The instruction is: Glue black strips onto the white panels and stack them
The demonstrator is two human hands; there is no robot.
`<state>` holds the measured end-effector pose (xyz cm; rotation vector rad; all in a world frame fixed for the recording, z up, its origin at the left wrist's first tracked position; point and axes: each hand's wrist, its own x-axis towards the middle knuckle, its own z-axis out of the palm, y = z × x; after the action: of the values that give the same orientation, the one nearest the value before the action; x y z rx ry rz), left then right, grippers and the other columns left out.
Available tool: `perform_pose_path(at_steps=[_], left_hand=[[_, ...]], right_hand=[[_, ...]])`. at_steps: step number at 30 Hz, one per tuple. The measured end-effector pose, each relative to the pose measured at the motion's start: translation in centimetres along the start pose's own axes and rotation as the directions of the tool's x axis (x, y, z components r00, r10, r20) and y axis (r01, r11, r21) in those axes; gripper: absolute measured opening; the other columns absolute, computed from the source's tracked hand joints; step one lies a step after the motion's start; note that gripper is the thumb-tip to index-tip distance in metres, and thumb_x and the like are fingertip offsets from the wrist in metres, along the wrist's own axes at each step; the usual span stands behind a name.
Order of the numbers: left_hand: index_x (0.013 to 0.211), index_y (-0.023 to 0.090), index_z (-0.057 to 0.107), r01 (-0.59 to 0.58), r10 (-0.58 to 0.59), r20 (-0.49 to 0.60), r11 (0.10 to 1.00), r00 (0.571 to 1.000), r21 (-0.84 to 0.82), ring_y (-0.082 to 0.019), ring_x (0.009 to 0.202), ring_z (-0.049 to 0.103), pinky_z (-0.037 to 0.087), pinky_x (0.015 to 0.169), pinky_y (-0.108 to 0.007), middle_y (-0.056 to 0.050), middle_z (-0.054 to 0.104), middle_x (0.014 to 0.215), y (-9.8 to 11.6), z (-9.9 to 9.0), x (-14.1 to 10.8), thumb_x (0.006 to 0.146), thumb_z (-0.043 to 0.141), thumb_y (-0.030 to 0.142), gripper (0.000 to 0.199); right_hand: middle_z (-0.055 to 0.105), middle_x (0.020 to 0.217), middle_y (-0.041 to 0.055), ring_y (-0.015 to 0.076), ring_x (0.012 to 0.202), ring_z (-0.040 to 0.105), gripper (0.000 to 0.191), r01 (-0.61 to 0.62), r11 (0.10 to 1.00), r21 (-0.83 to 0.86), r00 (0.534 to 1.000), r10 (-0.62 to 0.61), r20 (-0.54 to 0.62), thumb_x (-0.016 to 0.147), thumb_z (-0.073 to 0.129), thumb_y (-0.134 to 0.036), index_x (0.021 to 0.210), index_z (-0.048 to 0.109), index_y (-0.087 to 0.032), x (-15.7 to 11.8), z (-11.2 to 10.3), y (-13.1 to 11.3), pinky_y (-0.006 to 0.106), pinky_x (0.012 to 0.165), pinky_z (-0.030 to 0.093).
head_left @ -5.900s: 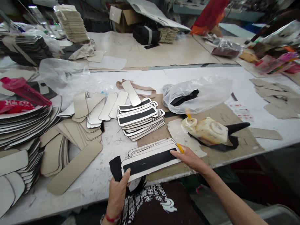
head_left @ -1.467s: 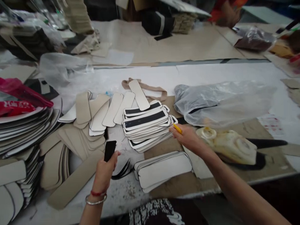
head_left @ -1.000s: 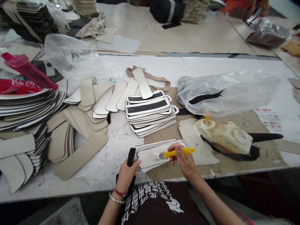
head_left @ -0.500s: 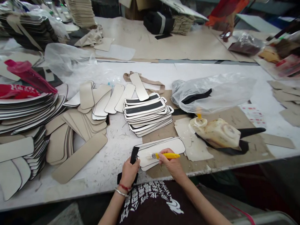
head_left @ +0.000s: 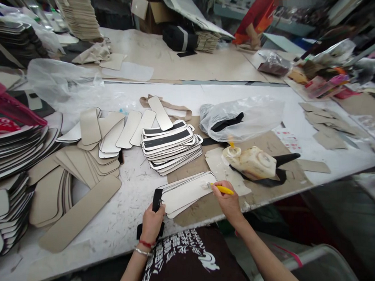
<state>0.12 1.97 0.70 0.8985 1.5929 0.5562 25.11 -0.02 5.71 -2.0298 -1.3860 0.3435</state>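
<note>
My right hand [head_left: 229,201] is closed around the yellow handle of a brush [head_left: 225,190]. The bristles touch the right part of a pale rounded panel [head_left: 186,193], top of a small fanned pile at the table's front. At that pile's left end, my left hand [head_left: 152,223] pinches a black strip [head_left: 157,199], whose lower part hangs by the wrist. Behind the pile stands a stack of white-edged panels with black strips on them [head_left: 168,139]. To the right, a stained plastic glue bottle [head_left: 259,162] lies on its side, with something yellow in its opening.
Beige panels [head_left: 81,209] and dark-edged stacks [head_left: 12,152] crowd the left side. A clear plastic bag [head_left: 260,113] with black material lies behind the bottle. Brown cardboard [head_left: 283,147] covers part of the white table. A co-worker's arm [head_left: 252,33] shows at the far side.
The brush has moved rightward along the top panel, from near its left half to its right end. My left hand keeps hold of the black strip. The whole view has shifted somewhat.
</note>
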Motion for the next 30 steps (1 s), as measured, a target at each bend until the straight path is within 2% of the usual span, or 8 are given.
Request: perform_pose_path(at_steps=[5,12,15,19,21,24,27,30], left_hand=[[0.071,0.015,0.053,-0.001,0.000,0.003,0.999,1.000,0.032,-0.011,0.044,0.044,0.034,0.043,-0.023,0.003,0.050,0.049,-0.1,0.0,0.0,0.065,0.055,0.046,0.032],[0.070,0.015,0.054,0.000,-0.001,0.007,0.997,1.000,0.082,-0.013,0.044,0.046,0.035,0.044,-0.025,0.002,0.051,0.049,-1.0,0.1,0.4,0.064,0.054,0.052,0.038],[0.069,0.014,0.054,-0.009,0.008,0.015,0.997,1.000,0.074,-0.013,0.044,0.046,0.035,0.045,-0.025,0.001,0.052,0.049,-1.3,0.1,0.4,0.064,0.054,0.053,0.039],[0.072,0.014,0.054,-0.005,0.004,0.023,0.999,1.000,0.036,-0.013,0.045,0.046,0.035,0.044,-0.025,0.001,0.052,0.051,-1.2,0.1,0.1,0.063,0.055,0.052,0.040],[0.074,0.014,0.054,-0.001,0.001,0.035,1.000,0.999,-0.005,-0.012,0.045,0.045,0.035,0.044,-0.024,0.002,0.052,0.051,-1.0,0.1,0.0,0.062,0.056,0.052,0.039],[0.075,0.014,0.053,0.028,-0.023,0.051,0.995,0.998,-0.097,-0.010,0.043,0.043,0.034,0.042,-0.023,0.003,0.051,0.051,-0.5,0.2,-0.2,0.059,0.060,0.051,0.040],[0.072,0.014,0.052,0.040,-0.030,0.059,0.983,0.998,-0.177,-0.010,0.042,0.043,0.034,0.041,-0.023,0.003,0.050,0.050,0.1,0.2,-0.5,0.055,0.062,0.052,0.043],[0.070,0.014,0.052,0.029,-0.015,0.067,0.977,0.998,-0.211,-0.009,0.042,0.044,0.035,0.042,-0.023,0.002,0.051,0.050,0.4,0.1,-0.8,0.054,0.061,0.053,0.043]], right_hand=[[0.053,0.080,0.0059,0.0185,0.081,0.049,0.014,0.173,0.983,-0.057,0.985,-0.174,-0.004,0.084,0.042,-0.028,0.083,0.053,-0.020,-0.1,-1.0,0.2,0.035,0.076,0.042],[0.052,0.079,0.0066,0.0182,0.080,0.050,0.013,0.275,0.953,-0.128,0.954,-0.253,0.163,0.084,0.040,-0.019,0.082,0.053,-0.020,-2.4,0.9,-0.7,0.032,0.072,0.044],[0.052,0.084,0.0068,0.0175,0.082,0.051,0.013,0.257,0.964,-0.066,0.958,-0.245,0.152,0.085,0.040,-0.019,0.086,0.052,-0.020,-2.3,0.5,-1.0,0.031,0.075,0.044],[0.052,0.082,0.0070,0.0192,0.083,0.051,0.013,0.252,0.958,-0.137,0.965,-0.238,0.109,0.084,0.040,-0.019,0.083,0.053,-0.020,-1.8,0.4,-0.4,0.033,0.075,0.043],[0.053,0.081,0.0068,0.0190,0.081,0.051,0.013,0.260,0.956,-0.138,0.960,-0.240,0.147,0.084,0.041,-0.019,0.081,0.054,-0.020,-2.2,1.1,-0.7,0.033,0.074,0.043],[0.053,0.081,0.0057,0.0172,0.079,0.052,0.011,0.247,0.969,-0.006,0.947,-0.240,0.214,0.083,0.042,-0.019,0.081,0.054,-0.021,-3.6,2.0,-2.7,0.030,0.072,0.044],[0.054,0.080,0.0045,0.0160,0.078,0.052,0.011,0.161,0.967,0.197,0.949,-0.206,0.237,0.083,0.044,-0.023,0.080,0.054,-0.021,-4.5,2.3,-5.2,0.029,0.071,0.044],[0.055,0.074,0.0031,0.0163,0.074,0.053,0.014,-0.034,0.942,0.335,0.963,-0.059,0.264,0.081,0.048,-0.031,0.075,0.054,-0.021,-4.5,2.4,-6.4,0.030,0.070,0.044]])
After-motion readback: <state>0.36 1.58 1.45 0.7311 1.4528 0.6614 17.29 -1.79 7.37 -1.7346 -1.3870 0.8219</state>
